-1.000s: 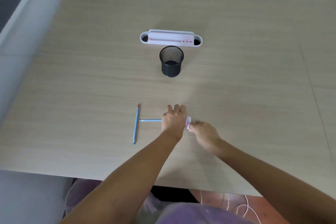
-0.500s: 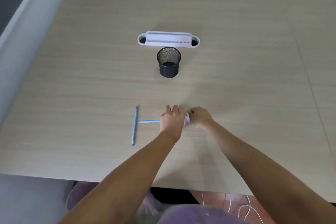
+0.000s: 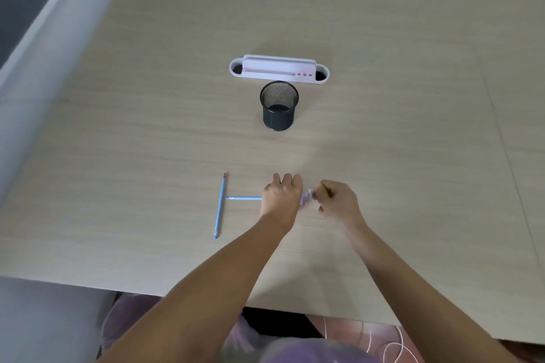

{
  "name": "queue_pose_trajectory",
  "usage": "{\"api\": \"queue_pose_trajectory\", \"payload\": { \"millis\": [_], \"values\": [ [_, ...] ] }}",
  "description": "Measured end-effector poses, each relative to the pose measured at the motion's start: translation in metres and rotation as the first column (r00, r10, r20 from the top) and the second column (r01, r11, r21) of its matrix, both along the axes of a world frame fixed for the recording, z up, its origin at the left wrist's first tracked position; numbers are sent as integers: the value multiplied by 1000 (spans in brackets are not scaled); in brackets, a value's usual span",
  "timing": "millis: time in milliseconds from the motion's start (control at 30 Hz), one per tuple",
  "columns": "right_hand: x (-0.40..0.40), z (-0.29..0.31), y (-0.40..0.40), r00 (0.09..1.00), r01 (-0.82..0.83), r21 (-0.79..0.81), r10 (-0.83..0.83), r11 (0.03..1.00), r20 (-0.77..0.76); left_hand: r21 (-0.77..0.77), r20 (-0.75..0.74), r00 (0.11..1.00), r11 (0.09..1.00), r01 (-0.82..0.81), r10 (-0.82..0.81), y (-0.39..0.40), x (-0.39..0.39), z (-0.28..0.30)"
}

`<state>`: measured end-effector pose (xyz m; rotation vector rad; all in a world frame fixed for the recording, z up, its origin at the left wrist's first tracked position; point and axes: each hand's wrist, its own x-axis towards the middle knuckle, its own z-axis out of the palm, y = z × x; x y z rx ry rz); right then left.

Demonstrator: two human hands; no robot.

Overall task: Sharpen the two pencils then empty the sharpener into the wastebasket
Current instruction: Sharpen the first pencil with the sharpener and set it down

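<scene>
Sharpener (image 3: 306, 200): small, pale purple, between both hands just above the counter (image 3: 413, 127); no readable writing.
Held pencil (image 3: 244, 198): blue, level, end pointing left, other end hidden in the left hand.
Left hand (image 3: 281, 200): fingers clenched round the held pencil.
Right hand (image 3: 336, 200): fingers grasping the sharpener.
Second pencil (image 3: 220, 206): blue, red tip, lying on the counter left of the held pencil.
Mesh cup (image 3: 279, 105): black, upright, farther back.
White holder (image 3: 279, 69): just behind the cup; pink marks unreadable.

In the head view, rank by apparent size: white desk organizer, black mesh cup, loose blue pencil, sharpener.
1. white desk organizer
2. black mesh cup
3. loose blue pencil, long but thin
4. sharpener, mostly hidden between the hands, so unsure.
</scene>
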<state>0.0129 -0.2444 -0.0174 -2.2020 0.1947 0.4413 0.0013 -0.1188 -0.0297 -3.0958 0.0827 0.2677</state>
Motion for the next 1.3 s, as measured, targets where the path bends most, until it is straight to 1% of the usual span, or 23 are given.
{"api": "queue_pose_trajectory", "payload": {
  "millis": [100,233,333,433,533,633,700,767,833,900,967,1033,1100,1133,1200,1300],
  "values": [
    [25,-12,2,994,-60,-77,67,995,84,-9,-7,1000,1000,21,-21,-1,-1,-2],
    [31,-46,4,987,-140,-222,155,965,49,-20,26,1000,1000,12,-11,-3,-1,2],
    [5,-63,-1,974,-138,-230,174,963,144,-2,40,999,1000,3,-3,-5,-2,2],
    [-29,-66,-5,935,-128,-327,224,936,276,-10,55,998,1000,-24,24,-6,-1,3],
    [-63,-58,-8,917,-191,-315,283,930,282,-24,54,998,999,-38,39,-7,2,1],
    [-62,-40,-14,935,-213,-195,258,957,243,-25,45,999,1000,-12,13,-5,3,-2],
    [-47,-25,-13,938,-202,-124,229,971,261,-20,31,999,1000,13,-12,-3,2,-4],
    [-24,-18,-10,957,-139,-44,146,989,251,-24,26,999,999,43,-42,-2,2,-5],
    [2,-22,-5,983,-41,1,41,999,180,-26,23,997,997,70,-69,0,2,-4],
    [21,-34,2,994,39,-14,-37,999,99,-34,28,997,997,75,-74,1,1,-1],
    [26,-44,7,992,103,-32,-100,994,77,-27,15,997,997,78,-78,0,2,-1],
    [13,-51,10,987,128,-110,-115,986,111,-14,-16,997,997,70,-71,-2,0,-2],
    [-15,-62,13,987,107,-250,-73,962,144,-16,-23,999,1000,27,-27,-5,0,0],
    [-34,-66,16,983,115,-279,-68,953,174,-21,-7,1000,1000,19,-19,-5,1,0],
    [-71,-65,20,971,138,-260,-79,956,225,-10,21,1000,1000,13,-13,-5,3,-1],
    [-80,-53,15,973,143,-116,-118,983,196,-13,64,998,1000,28,-27,-4,4,-1]
  ]
}}
